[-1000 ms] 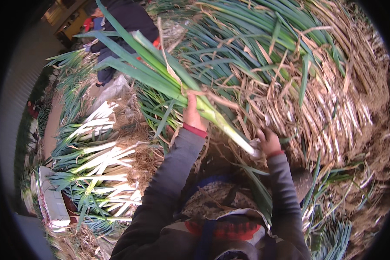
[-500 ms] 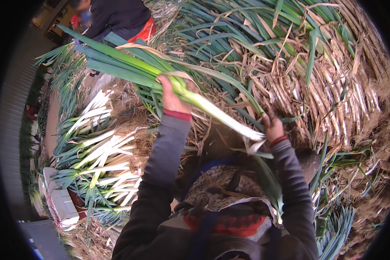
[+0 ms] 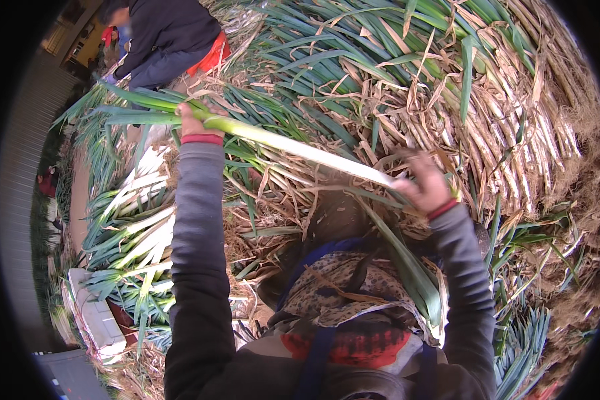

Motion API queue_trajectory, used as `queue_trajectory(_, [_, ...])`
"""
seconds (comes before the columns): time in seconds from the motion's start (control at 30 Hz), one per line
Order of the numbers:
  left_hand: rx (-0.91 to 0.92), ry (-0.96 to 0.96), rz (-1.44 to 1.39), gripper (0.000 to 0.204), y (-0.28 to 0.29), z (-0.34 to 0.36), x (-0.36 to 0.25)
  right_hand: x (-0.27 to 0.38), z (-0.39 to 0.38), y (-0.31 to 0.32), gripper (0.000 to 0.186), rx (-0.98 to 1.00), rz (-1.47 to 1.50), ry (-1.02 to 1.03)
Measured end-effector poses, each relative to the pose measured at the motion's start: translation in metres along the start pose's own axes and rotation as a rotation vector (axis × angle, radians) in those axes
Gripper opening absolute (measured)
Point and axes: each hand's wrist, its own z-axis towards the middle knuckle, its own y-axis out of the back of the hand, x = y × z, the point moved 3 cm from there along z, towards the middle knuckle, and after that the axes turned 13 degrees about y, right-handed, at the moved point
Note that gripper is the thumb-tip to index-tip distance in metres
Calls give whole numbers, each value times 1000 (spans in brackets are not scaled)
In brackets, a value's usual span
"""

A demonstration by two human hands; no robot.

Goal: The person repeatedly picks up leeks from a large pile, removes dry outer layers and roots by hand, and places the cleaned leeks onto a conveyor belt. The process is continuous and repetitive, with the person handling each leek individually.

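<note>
White-and-green leek [image 3: 293,145]: held aslant above the person's lap, leaves fanning to the upper left, pale end at the lower right; a single stem, clear of the heaps along its middle.
Left hand [image 3: 199,123]: wrapped round the leek where the white shank turns to green leaf; grasp appears firm, thumb uppermost.
Right hand [image 3: 425,184]: at the pale end, fingers in contact with it; motion blur prevents a finding on whether they are closed.
Weight and stiffness: judged light for its length; the shank runs nearly straight between the hands and is probably stiff, the leaves limp and easily creased.
Surface: clean and smooth along the white; judged slick if damp, and liable to bruise or snap under a sharp bend.
Point of hold: the leaf junction is judged soundest, being thicker and less slippery, with light support near the base.
Lap: patterned apron [image 3: 387,283], with a loose green leaf [image 3: 415,288] lying across its right side.
Right-hand heap: large pile of leeks [image 3: 500,143], white ends coated in brown husk, roots attached.
Left-hand rows: cleaner white leeks [image 3: 143,230], laid side by side, leaves outward; a pale box [image 3: 103,327] stands near their lower end.
Beyond: a co-worker [image 3: 173,40] in dark clothing bends at the upper left, well apart from both hands.
</note>
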Motion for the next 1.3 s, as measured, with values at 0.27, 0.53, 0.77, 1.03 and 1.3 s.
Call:
queue_trajectory(0.27, [426,81,58,30,-58,-73,103,31,46,-62,32,-166,442,-110])
queue_trajectory(0.53, [359,73,-97,27,-45,-85,189,20,23,-67,15,-259,439,-327])
queue_trajectory(0.77, [331,49,-103,23,-44,-99,195,34,15,-68,22,-355,211,-186])
queue_trajectory(1.03, [431,95,-77,23,-48,-103,193,53,13,-54,13,-303,128,-73])
queue_trajectory(1.3, [266,-10,-45,36,-22,-54,136,1,-68,-23,13,-441,1318,-566])
